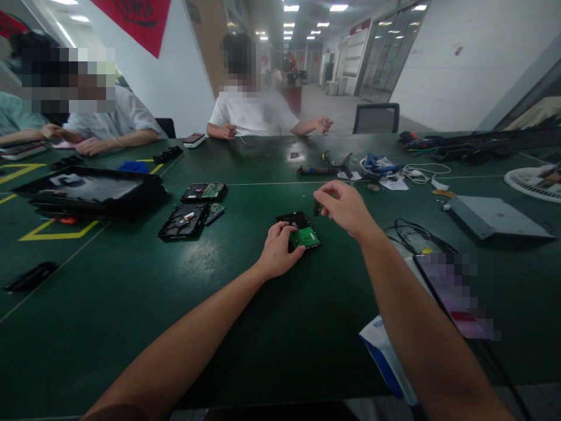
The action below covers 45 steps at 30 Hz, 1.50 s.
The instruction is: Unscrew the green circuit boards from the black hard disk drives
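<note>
A black hard drive (pixel 302 229) with a green circuit board on top lies on the dark green table (pixel 245 304) in front of me. My left hand (pixel 279 250) rests on its near left corner, fingers curled over the edge, holding it down. My right hand (pixel 344 207) hovers just right of and above the drive, fingers pinched on a small dark tool or part (pixel 317 206) that I cannot name.
Two more opened drives (pixel 193 213) lie to the left, beside a black tray (pixel 92 190). Cables and tools (pixel 372 166) sit at the back right, a grey box (pixel 495 217) at right, a phone (pixel 456 292) and a blue-white packet (pixel 385 356) near my right arm. Other people sit across the table.
</note>
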Motion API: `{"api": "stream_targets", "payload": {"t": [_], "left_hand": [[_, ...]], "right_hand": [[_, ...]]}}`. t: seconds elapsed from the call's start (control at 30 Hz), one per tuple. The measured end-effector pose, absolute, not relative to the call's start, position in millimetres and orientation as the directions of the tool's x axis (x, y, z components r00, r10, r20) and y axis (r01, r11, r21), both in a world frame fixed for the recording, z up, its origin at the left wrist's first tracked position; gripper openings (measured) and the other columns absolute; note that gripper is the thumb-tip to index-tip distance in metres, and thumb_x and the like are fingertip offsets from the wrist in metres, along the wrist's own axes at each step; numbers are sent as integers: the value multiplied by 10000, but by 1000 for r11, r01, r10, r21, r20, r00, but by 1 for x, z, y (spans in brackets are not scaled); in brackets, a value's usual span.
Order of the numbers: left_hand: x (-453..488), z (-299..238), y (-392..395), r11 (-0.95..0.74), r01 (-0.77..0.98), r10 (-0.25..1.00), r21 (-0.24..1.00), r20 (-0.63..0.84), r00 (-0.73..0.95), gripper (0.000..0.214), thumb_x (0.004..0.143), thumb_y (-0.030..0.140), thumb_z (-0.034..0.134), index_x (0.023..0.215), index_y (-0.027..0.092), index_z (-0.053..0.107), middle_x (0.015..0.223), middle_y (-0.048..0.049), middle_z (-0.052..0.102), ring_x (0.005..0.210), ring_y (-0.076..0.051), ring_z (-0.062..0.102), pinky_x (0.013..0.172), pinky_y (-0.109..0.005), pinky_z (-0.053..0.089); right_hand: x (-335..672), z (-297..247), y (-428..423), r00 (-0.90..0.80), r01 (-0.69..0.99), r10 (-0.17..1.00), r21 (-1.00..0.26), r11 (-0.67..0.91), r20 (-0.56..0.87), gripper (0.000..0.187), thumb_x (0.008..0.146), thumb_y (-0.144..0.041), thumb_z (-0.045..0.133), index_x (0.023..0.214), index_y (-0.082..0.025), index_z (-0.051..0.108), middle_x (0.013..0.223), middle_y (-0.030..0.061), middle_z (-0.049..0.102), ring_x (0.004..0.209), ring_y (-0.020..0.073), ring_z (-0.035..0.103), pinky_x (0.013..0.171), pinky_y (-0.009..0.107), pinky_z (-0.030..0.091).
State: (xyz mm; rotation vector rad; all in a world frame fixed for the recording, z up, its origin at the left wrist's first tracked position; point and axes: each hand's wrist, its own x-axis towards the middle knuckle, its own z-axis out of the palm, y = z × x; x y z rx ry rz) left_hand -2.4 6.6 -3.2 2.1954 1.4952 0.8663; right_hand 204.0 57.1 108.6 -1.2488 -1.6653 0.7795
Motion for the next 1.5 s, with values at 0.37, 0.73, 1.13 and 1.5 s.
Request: {"api": "stream_targets", "payload": {"t": [0.37, 0.73, 1.13, 1.5], "left_hand": [[-2, -6, 7, -398, 710, 914, 580, 317, 254, 520, 882, 412, 724, 1338, 217, 568, 1450, -154, 477, 1440, -356, 403, 1210, -555, 365], [-2, -5, 7, -392, 714, 917, 580, 304, 256, 524, 885, 425, 722, 1341, 218, 569, 1457, -154, 475, 1445, -359, 395, 1209, -556, 361], [-1, -4, 6, -395, 719, 915, 571, 312, 255, 509, 882, 416, 722, 1324, 213, 573, 1438, -144, 487, 1427, -344, 413, 1210, -531, 364], [-2, -4, 7, -386, 721, 920, 575, 296, 257, 522, 892, 433, 708, 1340, 205, 567, 1465, -155, 467, 1438, -351, 394, 1207, -535, 363]], "right_hand": [[198, 113, 54, -218, 234, 956, -941, 246, 196, 268, 983, -397, 545, 1079, -219, 721, 926, 58, 731, 632, 140, 671, 546, 274, 526], [203, 113, 53, -113, 408, 958, -867, 285, 262, 226, 891, -438, 691, 921, -214, 696, 838, 46, 719, 627, 149, 629, 543, 282, 477], [200, 111, 55, -224, 277, 941, -909, 310, 253, 287, 1039, -430, 493, 1118, -229, 682, 1054, 72, 722, 630, 128, 670, 548, 282, 542], [204, 109, 58, -78, 422, 946, -849, 318, 315, 217, 895, -430, 699, 935, -216, 691, 930, 60, 742, 613, 148, 621, 570, 313, 488]]}}
